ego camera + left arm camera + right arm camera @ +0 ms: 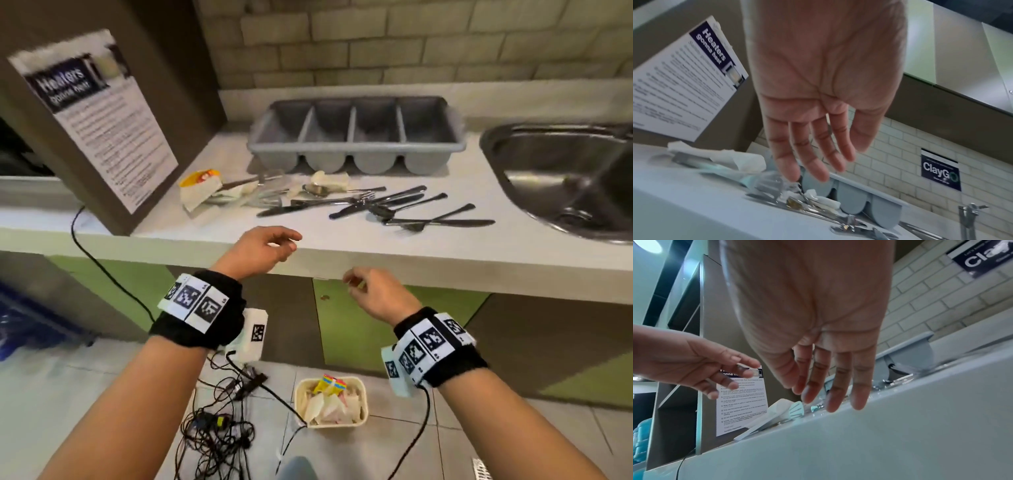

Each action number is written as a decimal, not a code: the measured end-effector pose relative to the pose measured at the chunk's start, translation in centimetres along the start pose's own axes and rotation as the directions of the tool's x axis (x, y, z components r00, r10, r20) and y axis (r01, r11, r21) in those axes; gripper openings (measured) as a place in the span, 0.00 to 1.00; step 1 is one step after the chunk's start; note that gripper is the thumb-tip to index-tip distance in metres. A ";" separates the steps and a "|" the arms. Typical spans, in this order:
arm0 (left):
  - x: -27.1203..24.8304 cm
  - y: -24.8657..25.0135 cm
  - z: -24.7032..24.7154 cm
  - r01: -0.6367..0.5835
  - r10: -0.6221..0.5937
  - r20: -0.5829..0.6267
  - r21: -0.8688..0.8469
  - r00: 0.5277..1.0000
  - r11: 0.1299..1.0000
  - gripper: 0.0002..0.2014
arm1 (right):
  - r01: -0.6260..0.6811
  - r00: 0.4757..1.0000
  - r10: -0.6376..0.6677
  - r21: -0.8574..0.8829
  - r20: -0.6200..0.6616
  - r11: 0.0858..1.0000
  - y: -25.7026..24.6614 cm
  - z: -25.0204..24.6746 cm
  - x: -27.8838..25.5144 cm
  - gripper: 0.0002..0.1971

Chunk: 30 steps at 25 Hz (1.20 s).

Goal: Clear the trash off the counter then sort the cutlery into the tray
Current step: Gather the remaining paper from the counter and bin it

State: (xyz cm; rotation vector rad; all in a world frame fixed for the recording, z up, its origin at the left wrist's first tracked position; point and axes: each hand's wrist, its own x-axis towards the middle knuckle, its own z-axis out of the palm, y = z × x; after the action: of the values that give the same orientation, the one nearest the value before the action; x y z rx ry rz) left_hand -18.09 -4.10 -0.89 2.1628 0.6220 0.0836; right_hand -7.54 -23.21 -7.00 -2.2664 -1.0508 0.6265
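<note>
The white table is seen carrying, from largest to smallest, a steel sink sunk in at its right end, a grey four-compartment tray set toward the back edge with its compartments apparently empty, a loose heap of cutlery spread between the tray and the front edge, and crumpled trash lying among the cutlery toward the left end, with a smaller wad of paper just in front of the tray. A small bin holding wrappers is seen on the floor below the front edge. Nothing is held: the left hand is kept over the front edge with fingers loosely spread, and the right hand is hung just below that edge, fingers relaxed and apart. The trash-clearing step is judged to be in hand and unfinished. A reach to the left-end wrappers is called for next, with paper pinched clear of the cutlery resting against it.
</note>
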 end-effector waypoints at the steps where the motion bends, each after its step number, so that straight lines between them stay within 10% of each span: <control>1: 0.0 0.0 -1.2 0.009 -0.008 -0.055 0.004 0.998 1.000 0.11 | -0.003 1.000 0.003 -0.003 -0.023 1.000 -0.6 -0.8 0.5 0.14; 11: 8.3 -4.6 -8.4 0.064 0.031 -0.338 0.266 0.941 0.962 0.18 | -0.054 0.971 0.023 -0.124 -0.240 0.991 -4.1 -4.2 12.1 0.14; 19: 17.3 -8.5 -10.9 0.012 -0.054 0.041 0.684 0.998 0.729 0.41 | -0.244 0.950 0.172 -0.275 -0.260 0.930 -6.1 -4.7 22.6 0.18; 26: 20.3 -9.6 -12.1 -0.094 0.043 0.097 0.620 0.994 0.779 0.31 | -0.349 0.936 0.332 -0.401 -0.114 0.847 -7.4 -2.3 28.2 0.36; 30: 20.7 -9.6 -12.2 -0.110 0.105 0.043 0.575 0.994 0.811 0.28 | -0.399 0.917 0.352 -0.487 -0.188 0.777 -7.9 -1.7 29.6 0.26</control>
State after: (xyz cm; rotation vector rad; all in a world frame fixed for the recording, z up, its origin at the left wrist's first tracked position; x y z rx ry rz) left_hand -7.21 19.21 -3.76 2.7900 0.5652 -0.0667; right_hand 6.56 3.97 -5.81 -2.9986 -0.7851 0.4192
